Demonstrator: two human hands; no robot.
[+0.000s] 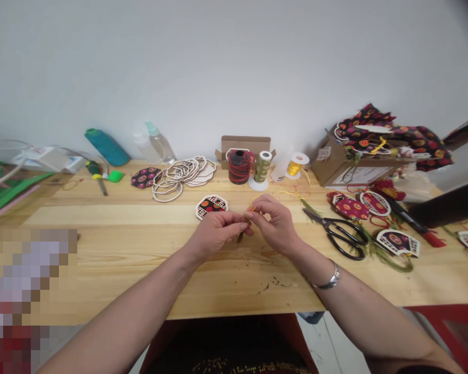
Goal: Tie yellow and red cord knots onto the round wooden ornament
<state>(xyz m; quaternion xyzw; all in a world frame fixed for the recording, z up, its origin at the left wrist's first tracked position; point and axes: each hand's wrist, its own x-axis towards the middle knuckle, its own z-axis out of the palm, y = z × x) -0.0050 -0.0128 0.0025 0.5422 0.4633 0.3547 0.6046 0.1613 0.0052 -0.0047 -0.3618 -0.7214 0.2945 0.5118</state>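
My left hand (220,232) and my right hand (273,223) meet above the wooden table, thumbs and fingers pinched close together. A thin yellow cord (284,193) runs from the spool of yellow cord (295,167) to my right fingertips, which grip it. Whatever lies between my left fingers is mostly hidden; a small dark end shows below them. Just behind my left hand, a white-framed ornament (211,205) with dark patterned fabric lies flat. Black-handled scissors (341,234) rest to the right of my right hand, blades partly apart.
Spools of red cord (239,169) and green thread (261,169) stand at the back. Several cut-out frames (179,176) lie left of them. A cardboard box (335,161) with patterned fabric is at the back right, near finished ornaments (398,242). A screwdriver (96,175) lies left.
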